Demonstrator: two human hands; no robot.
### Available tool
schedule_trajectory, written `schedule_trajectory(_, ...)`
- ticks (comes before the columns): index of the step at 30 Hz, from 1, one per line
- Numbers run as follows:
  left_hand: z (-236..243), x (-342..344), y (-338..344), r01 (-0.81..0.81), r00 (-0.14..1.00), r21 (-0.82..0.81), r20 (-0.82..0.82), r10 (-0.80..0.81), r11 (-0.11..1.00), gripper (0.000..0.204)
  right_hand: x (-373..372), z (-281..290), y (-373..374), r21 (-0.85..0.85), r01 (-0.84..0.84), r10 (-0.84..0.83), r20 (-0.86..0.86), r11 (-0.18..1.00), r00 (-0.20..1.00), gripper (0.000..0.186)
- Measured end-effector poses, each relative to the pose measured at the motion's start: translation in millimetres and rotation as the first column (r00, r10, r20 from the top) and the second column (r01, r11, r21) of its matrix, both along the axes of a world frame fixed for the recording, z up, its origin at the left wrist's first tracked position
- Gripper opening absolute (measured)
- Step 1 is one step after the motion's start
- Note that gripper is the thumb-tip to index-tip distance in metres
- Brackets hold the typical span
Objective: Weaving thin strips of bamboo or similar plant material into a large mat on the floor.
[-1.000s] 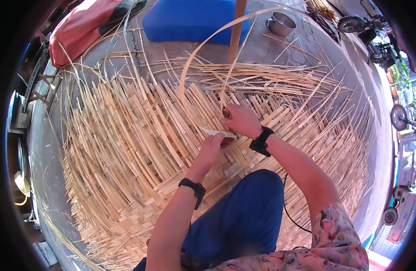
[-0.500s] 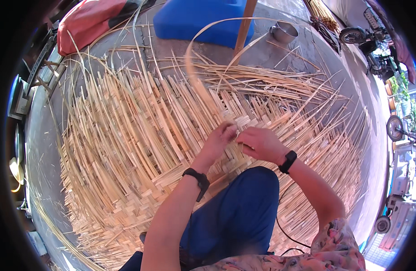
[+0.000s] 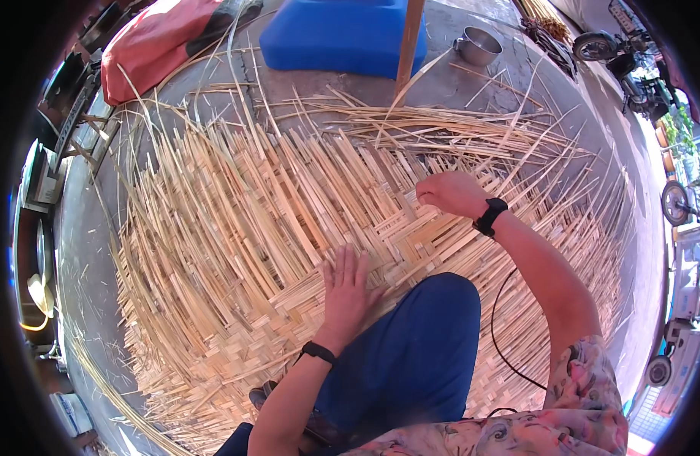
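Note:
A large mat of woven bamboo strips covers the concrete floor, with loose strip ends fanning out on all sides. My left hand lies flat and open on the woven part, fingers spread, just in front of my blue-trousered knee. My right hand is raised over the mat's right half. It is closed in a fist and seems to pinch a thin bamboo strip that lies across the weave. Both wrists carry black bands.
A blue plastic container and a wooden post stand beyond the mat. A metal cup sits to their right and a red sack at the far left. Motorbikes are parked at the right edge.
Both hands were together at the weave with a long strip arching up. Now the right hand has pulled away to the right, the arch is gone, and the left hand lies flat.

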State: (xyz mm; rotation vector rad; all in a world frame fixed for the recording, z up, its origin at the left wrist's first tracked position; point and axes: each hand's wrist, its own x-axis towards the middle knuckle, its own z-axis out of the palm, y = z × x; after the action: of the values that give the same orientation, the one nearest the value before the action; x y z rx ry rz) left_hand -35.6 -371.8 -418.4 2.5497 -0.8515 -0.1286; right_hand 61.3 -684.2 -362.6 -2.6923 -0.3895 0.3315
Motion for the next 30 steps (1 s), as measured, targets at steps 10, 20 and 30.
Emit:
schedule_trajectory(10, -23.5, -8.7, 3.2, -0.069, 0.997, -0.036, 0.042, 0.070, 0.997, 0.068, -5.4, -0.1, 1.5, -0.130, -0.015, -0.016, -0.234, 0.991, 0.972, 0.026)
schedule_trajectory(20, -32.4, -22.3, 18.2, 0.245, 0.945, -0.058, 0.239, -0.224, 0.968, 0.045, 0.8, -23.5, -9.2, 0.018, 0.041, -0.034, -0.293, 0.999, 0.956, 0.025)
schedule_trajectory(30, -17.1, -22.0, 1.1, 0.013, 0.996, -0.039, 0.090, -0.010, 0.999, 0.049, 2.5, -7.9, 6.7, -0.236, 0.012, -0.067, -0.224, 0.972, 0.972, 0.024)
